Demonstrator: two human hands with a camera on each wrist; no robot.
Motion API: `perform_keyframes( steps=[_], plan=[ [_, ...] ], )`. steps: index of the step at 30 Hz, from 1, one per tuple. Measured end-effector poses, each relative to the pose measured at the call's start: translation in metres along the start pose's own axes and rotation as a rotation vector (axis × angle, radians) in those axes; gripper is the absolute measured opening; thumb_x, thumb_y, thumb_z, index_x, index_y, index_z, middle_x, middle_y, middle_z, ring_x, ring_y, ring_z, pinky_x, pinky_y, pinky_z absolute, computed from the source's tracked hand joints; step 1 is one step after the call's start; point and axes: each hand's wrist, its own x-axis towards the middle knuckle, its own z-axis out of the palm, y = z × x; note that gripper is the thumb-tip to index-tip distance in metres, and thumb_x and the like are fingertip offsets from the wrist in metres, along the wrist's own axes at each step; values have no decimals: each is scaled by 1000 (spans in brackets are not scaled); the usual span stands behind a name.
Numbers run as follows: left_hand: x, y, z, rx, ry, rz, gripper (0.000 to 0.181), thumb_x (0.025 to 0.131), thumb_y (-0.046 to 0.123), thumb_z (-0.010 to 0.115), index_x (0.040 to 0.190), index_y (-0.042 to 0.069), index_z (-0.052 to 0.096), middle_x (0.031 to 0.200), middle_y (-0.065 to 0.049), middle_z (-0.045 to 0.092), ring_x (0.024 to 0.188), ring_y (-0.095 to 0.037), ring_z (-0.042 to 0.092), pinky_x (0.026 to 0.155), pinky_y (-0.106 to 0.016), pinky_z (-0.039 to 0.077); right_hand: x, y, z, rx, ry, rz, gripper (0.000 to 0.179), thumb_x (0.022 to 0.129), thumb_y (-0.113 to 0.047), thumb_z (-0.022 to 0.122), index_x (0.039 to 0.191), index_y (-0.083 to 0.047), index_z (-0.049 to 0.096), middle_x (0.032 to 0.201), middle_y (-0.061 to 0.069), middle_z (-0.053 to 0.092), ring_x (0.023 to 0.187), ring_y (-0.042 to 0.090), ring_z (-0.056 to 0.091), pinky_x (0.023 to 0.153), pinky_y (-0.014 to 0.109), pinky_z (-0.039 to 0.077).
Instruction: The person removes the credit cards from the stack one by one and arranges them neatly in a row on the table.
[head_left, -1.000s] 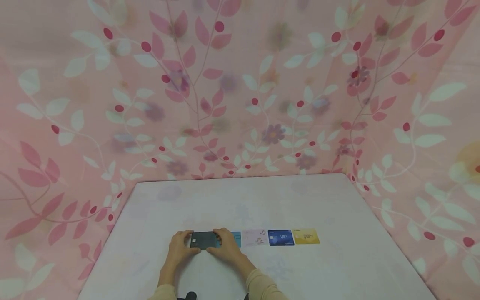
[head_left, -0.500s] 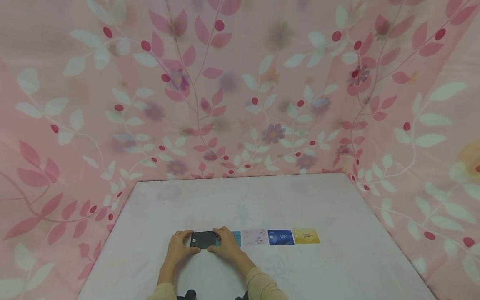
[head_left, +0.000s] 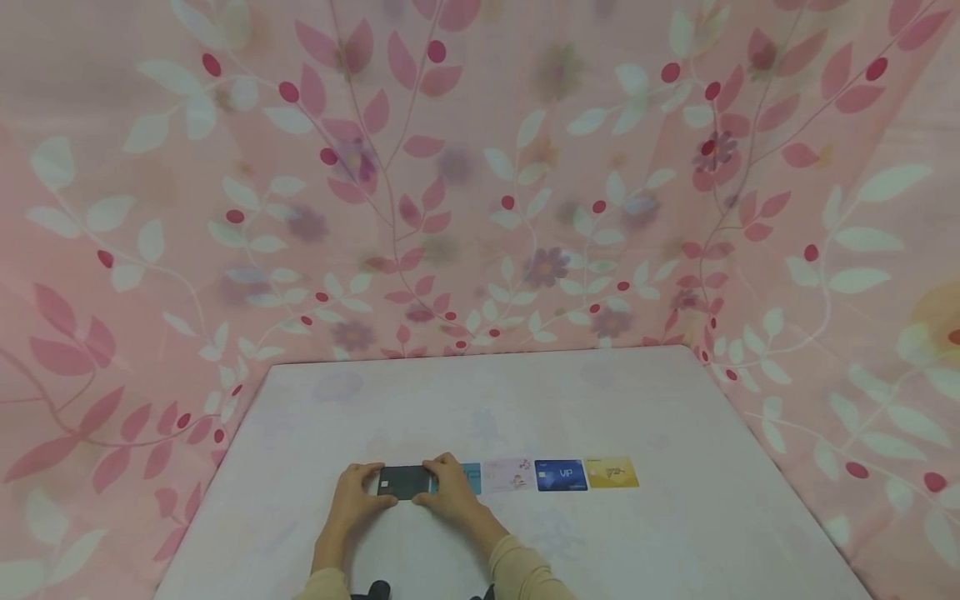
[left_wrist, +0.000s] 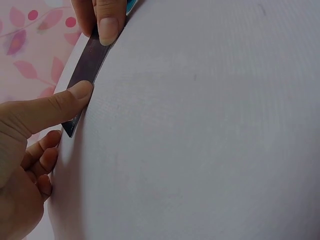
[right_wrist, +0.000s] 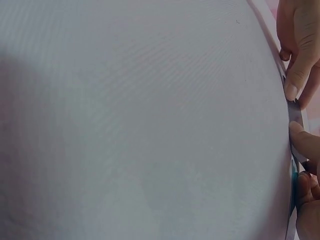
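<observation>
A black bank card point(head_left: 406, 482) with a small chip lies at the left end of a row of cards on the white tabletop. My left hand point(head_left: 358, 492) grips its left end between thumb and fingers. At its right end, my right hand point(head_left: 454, 493) holds it the same way. In the left wrist view, the left thumb presses the near edge of the card point(left_wrist: 89, 62). A teal-blue card point(head_left: 472, 478) shows just right of the black one, partly covered by my right hand.
Rightward along the row lie a pale pink card point(head_left: 507, 475), a dark blue VIP card point(head_left: 562, 475) and a gold card point(head_left: 612, 472). Pink floral cloth point(head_left: 480, 208) walls in the white table point(head_left: 637, 400) at the back and sides.
Both hands keep their hold on the black card. Together with it they have shifted very slightly left and nearer; the other cards stay put.
</observation>
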Motion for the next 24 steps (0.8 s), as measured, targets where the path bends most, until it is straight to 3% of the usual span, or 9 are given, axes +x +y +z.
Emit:
perform_keyframes(
  steps=[14,24],
  plan=[
    [-3,1,-2,-8,3,-6,63,61,15,86,115,-4,61,101,-16,57,96,-33,53,90,-52,43,-2,-2,4,-88,20,-24,55,77,-23,78,122,3,60,106,6,51,92,15,50,81,27,48],
    [-3,1,-1,-1,-3,-26,62,63,15,84,117,-5,60,106,-20,57,102,-38,52,94,-54,40,-2,-3,4,-54,-3,11,53,79,-20,76,124,4,58,113,8,51,103,21,52,89,32,48]
  ],
)
